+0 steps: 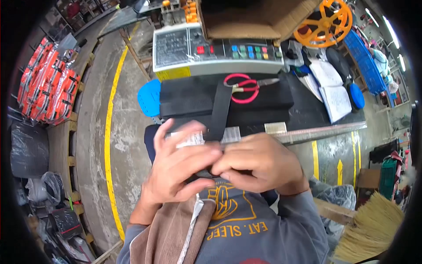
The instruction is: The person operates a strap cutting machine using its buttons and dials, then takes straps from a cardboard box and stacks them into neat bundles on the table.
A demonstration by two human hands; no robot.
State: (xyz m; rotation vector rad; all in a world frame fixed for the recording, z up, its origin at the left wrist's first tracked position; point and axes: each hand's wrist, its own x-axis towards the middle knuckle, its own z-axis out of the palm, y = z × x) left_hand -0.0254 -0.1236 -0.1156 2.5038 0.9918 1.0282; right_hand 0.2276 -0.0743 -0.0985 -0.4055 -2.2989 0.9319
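Observation:
A black webbing strap (221, 112) runs from the machine's front down towards my hands. My right hand (263, 165) is closed, its fingers curled in a pinch at the strap's near end, which they partly hide. Just beside it, my left hand (171, 169) has its fingers apart, and the upper ones are smeared by motion. Its fingertips come close to the right hand's knuckles; whether they touch the strap cannot be made out. Red-handled scissors (243, 88) lie on the black surface beyond, partly over the strap.
A control panel (176, 48) with coloured buttons stands behind, below an open cardboard box (241, 28). An orange reel (324, 24) and an open notebook (327, 81) are at the right. Bagged orange items (46, 83) stand left; a straw broom (371, 229) is at lower right.

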